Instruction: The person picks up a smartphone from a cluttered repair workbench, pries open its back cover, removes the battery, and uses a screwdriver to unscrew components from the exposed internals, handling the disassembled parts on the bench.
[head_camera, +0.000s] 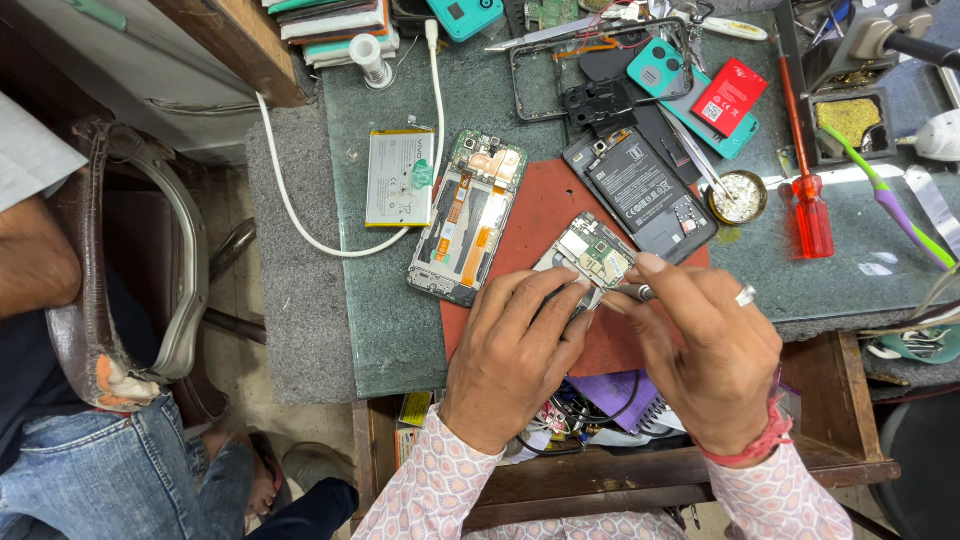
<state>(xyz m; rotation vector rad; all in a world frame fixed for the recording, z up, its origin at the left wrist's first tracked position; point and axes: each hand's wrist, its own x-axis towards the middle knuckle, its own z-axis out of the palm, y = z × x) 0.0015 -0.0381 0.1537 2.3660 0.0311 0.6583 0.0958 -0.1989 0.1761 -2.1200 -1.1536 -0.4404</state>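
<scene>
— What sits at the left edge of your counter (400, 330)?

— A white cable (290, 200) loops off the counter's left edge and back onto the green glass top. Just right of it lies a flat silver battery pack (398, 178), then a long opened phone frame with orange ribbon strips (468, 215), its lower right part resting on the red rubber work mat (545, 205).

— And your hands?

— My left hand (510, 355) lies over the mat's lower part, fingers curled around the small opened phone with a green circuit board (590, 258), gripping it from the left and below. That phone sits near the mat's middle, touching the black opened phone with a dark battery (640, 190) at its upper right. My right hand (705, 345) has its grip pinched on a slim metal-tipped tool (632, 291), whose tip meets the small phone's lower right edge.

— Any free room?

— Little. The mat's upper left corner is bare between the two larger phones. Right of my right hand there is open glass below a small round tin of pale paste (738, 197) and a red transparent-handled screwdriver (808, 190). Beyond that lies a green and purple toothbrush (885, 195), near the counter's right edge.
</scene>
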